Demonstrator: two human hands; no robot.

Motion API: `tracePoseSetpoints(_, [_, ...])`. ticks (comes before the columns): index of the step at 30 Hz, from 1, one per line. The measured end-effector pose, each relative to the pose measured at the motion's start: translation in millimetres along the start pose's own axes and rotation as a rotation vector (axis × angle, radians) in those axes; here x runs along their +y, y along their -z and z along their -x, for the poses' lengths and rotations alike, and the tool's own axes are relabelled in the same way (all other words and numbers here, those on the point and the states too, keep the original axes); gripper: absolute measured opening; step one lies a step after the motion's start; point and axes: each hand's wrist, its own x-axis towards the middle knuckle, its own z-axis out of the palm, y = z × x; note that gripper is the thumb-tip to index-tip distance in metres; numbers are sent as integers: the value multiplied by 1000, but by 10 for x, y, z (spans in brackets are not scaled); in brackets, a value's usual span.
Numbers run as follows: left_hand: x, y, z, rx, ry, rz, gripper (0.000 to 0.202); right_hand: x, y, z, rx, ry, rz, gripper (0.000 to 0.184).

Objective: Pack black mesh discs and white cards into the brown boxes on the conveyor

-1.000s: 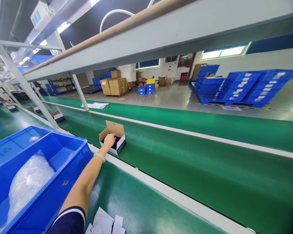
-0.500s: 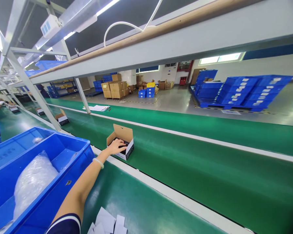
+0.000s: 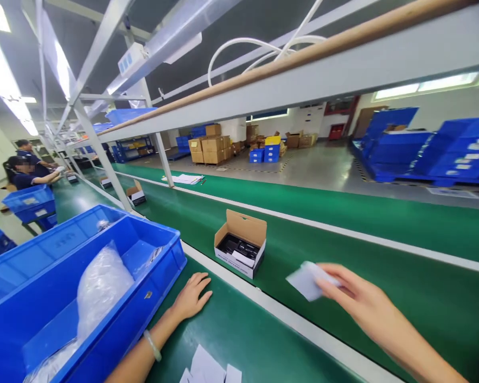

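Observation:
My left hand (image 3: 192, 296) rests palm down on the green table beside the blue bin, fingers spread and holding nothing. Over the green belt, my right hand (image 3: 353, 290) pinches a small white paper piece (image 3: 308, 280), slightly blurred by motion. Between and beyond both hands stands an open cardboard box (image 3: 239, 263) with its lid raised. Black parts (image 3: 245, 247) and a white piece lie inside it. Loose white papers (image 3: 207, 366) are on the table at the bottom edge, near my left forearm.
A large blue bin (image 3: 159, 287) with clear plastic bags (image 3: 104, 287) stands at the left. A white rail (image 3: 279, 306) divides table from belt. Another open box (image 3: 136, 194) sits farther up the belt. An overhead beam (image 3: 303, 80) crosses above; co-workers (image 3: 27, 167) are at far left.
My left hand has left the box and come down onto the table. My right hand has entered from the right with white paper. The view has turned left.

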Motion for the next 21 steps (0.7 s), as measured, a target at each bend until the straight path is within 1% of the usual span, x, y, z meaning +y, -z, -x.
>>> tracePoseSetpoints(1, [-16,-20,1,14,16,12,34,-106,-169,-250,-76,41,-34,35])
tracePoseSetpoints(2, [-31,-32,-7,27,24,28,34,-193,-341,-501,-99,85,-34,30])
tracePoseSetpoints(3, [-44,-38,-21,35,25,45,33,-254,-508,-742,-83,102,17,23])
tracePoseSetpoints(4, [-55,-39,-34,40,21,59,33,-286,-666,-965,-61,79,141,16])
tracePoseSetpoints(5, [-64,-35,-45,41,17,70,33,-293,-811,-1162,-69,20,303,13])
tracePoseSetpoints(7, [-75,-25,-58,33,18,81,33,-243,-1061,-1455,-51,-51,405,12])
tracePoseSetpoints(9, [-83,-22,-68,26,37,82,33,-145,-1258,-1616,-47,-98,466,11])
tracePoseSetpoints(12, [-111,-42,-101,44,69,87,33,7,-1454,-1682,-105,-119,577,7])
tracePoseSetpoints(15, [-163,-51,-119,80,73,103,34,43,-1504,-1617,-197,-69,717,6])
tracePoseSetpoints(17, [-199,-32,-98,116,54,116,34,-35,-1438,-1494,-233,-6,809,4])
tracePoseSetpoints(18, [-217,-18,-94,135,40,117,33,-96,-1371,-1406,-245,25,848,3])
tracePoseSetpoints(20, [-244,-9,-165,193,-6,88,29,-221,-1165,-1181,-264,68,906,5])
tracePoseSetpoints(21, [-240,-27,-270,173,-24,31,24,-270,-1020,-1046,-265,82,926,9])
